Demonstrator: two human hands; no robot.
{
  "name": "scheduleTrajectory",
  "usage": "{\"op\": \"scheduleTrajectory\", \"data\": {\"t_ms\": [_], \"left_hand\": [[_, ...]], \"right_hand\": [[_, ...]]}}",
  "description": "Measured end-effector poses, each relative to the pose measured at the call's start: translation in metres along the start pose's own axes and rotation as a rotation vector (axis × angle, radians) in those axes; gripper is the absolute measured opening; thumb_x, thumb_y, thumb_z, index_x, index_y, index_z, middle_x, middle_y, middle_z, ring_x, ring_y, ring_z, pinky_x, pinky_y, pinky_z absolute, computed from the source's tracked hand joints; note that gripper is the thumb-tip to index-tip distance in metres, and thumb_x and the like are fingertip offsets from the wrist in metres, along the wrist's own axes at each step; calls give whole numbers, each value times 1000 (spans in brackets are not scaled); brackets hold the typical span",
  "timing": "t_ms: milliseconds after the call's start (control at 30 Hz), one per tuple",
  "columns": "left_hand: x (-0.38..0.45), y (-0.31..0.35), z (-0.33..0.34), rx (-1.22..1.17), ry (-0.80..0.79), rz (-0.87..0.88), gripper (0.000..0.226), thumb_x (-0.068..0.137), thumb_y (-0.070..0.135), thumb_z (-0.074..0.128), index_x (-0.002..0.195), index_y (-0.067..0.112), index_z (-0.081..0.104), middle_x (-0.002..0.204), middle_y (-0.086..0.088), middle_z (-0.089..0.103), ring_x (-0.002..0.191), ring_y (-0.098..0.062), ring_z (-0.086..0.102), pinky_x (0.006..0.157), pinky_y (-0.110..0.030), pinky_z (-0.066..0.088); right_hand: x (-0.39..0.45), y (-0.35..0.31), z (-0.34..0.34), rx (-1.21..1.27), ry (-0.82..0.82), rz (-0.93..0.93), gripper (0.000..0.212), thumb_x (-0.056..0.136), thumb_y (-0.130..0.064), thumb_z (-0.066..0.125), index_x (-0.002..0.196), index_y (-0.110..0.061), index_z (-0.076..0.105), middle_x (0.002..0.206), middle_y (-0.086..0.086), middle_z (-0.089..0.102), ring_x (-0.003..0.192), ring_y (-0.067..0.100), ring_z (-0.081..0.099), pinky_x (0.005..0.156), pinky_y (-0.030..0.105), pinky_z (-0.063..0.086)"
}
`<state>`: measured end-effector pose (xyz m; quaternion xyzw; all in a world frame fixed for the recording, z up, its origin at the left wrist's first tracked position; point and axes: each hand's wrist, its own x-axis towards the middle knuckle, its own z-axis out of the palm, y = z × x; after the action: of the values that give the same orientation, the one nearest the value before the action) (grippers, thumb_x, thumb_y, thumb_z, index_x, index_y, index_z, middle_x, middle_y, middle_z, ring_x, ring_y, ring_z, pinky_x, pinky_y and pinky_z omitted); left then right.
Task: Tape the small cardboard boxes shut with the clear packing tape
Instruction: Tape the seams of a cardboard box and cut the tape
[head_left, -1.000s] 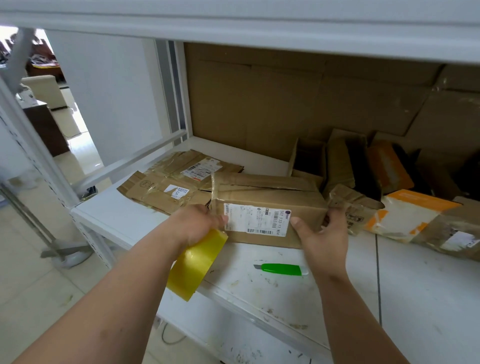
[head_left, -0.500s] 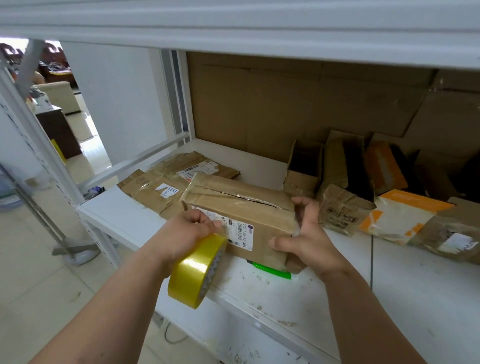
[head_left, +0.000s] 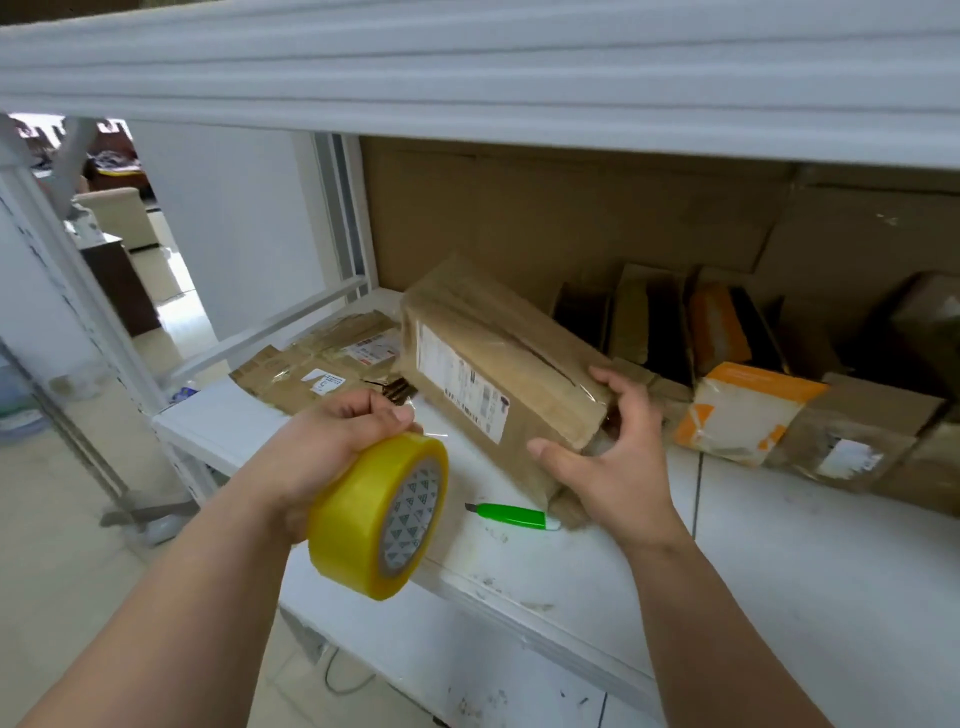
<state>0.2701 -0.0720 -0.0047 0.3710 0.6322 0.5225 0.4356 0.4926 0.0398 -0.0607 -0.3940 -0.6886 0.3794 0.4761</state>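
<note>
The left hand (head_left: 332, 447) had its grip curled round the tape roll (head_left: 379, 519). The right hand's (head_left: 608, 457) grip, fingers spread, tilted the box (head_left: 498, 374) just ahead. Best hold the flaps flat, then pull tape across the slit.

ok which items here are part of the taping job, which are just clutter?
In the job:
- tape roll, held by left hand
- tilted box, steadied by right hand

Lying about:
- green cutter on the shelf
- flattened cardboard
- orange-and-white parcel
- open boxes behind
</note>
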Motion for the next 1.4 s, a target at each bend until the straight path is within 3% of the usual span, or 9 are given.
{"op": "scheduleTrajectory", "data": {"t_ms": [133, 267, 833, 933, 1100, 1200, 1300, 1367, 1400], "left_hand": [[-14, 2, 23, 35, -52, 33, 20, 79, 31, 74, 86, 13, 70, 101, -14, 74, 100, -44, 67, 86, -52, 55], [-31, 4, 42, 20, -188, 26, 27, 65, 40, 82, 78, 19, 72, 106, -18, 73, 107, -48, 63, 94, -66, 48], [-84, -20, 113, 19, -420, -2, 17, 83, 31, 75, 68, 24, 71, 108, -22, 70, 104, -47, 65, 91, -63, 50], [-91, -17, 129, -6, -415, 7, 14, 86, 32, 72, 80, 19, 71, 106, -18, 72, 106, -45, 64, 92, -62, 52], [-99, -15, 152, -59, -365, 25, 14, 98, 20, 56, 90, 14, 66, 99, -7, 76, 104, -34, 68, 94, -51, 54], [-102, -17, 160, -118, -339, 2, 12, 98, 15, 54, 91, 13, 64, 101, -9, 76, 105, -34, 68, 97, -54, 51], [-107, -15, 167, -172, -304, 30, 12, 97, 16, 56, 90, 14, 64, 102, -8, 76, 104, -32, 69, 96, -53, 52], [-109, -13, 173, -228, -237, 63, 14, 97, 15, 56, 86, 16, 64, 101, -7, 76, 102, -31, 69, 94, -49, 54], [-110, -11, 176, -263, -192, 77, 16, 97, 15, 56, 84, 17, 65, 100, -7, 76, 102, -31, 69, 93, -49, 54]], "right_hand": [[-20, -14, -17, -85, 147, -36, 84, 60, -33, 92, 122, -48, 38, 133, -6, 33, 118, 7, 42, 98, 19, 36], [-56, -23, -35, -214, 322, -8, 85, 54, -45, 92, 119, -47, 36, 130, -7, 30, 122, 14, 41, 104, 26, 36], [-178, -20, -89, -467, 815, 336, 105, 44, -79, 69, 130, -25, 42, 131, 2, 33, 126, 28, 41, 112, 52, 33], [-162, -17, -98, -543, 761, 449, 110, 53, -75, 74, 140, -20, 35, 137, 10, 30, 131, 33, 32, 114, 48, 25], [-140, -2, -111, -654, 259, 512, 106, 76, -64, 68, 154, -28, 6, 151, 14, 14, 136, 40, 24, 114, 48, 28], [-144, 2, -126, -602, 326, 489, 94, 85, -36, 69, 156, -35, 8, 160, 8, 1, 143, 37, 12, 117, 47, 21], [-161, -8, -125, -346, 640, 232, 43, 81, -20, 61, 123, -28, 57, 128, 0, 51, 116, 20, 47, 101, 36, 43], [-176, -27, -112, -43, 576, 91, 8, 80, -28, 54, 82, -25, 61, 79, -16, 60, 74, 1, 54, 69, 17, 48], [-182, -35, -105, 31, 444, 50, 16, 82, -37, 53, 74, -24, 59, 69, -15, 59, 65, -1, 52, 60, 14, 44]]}}
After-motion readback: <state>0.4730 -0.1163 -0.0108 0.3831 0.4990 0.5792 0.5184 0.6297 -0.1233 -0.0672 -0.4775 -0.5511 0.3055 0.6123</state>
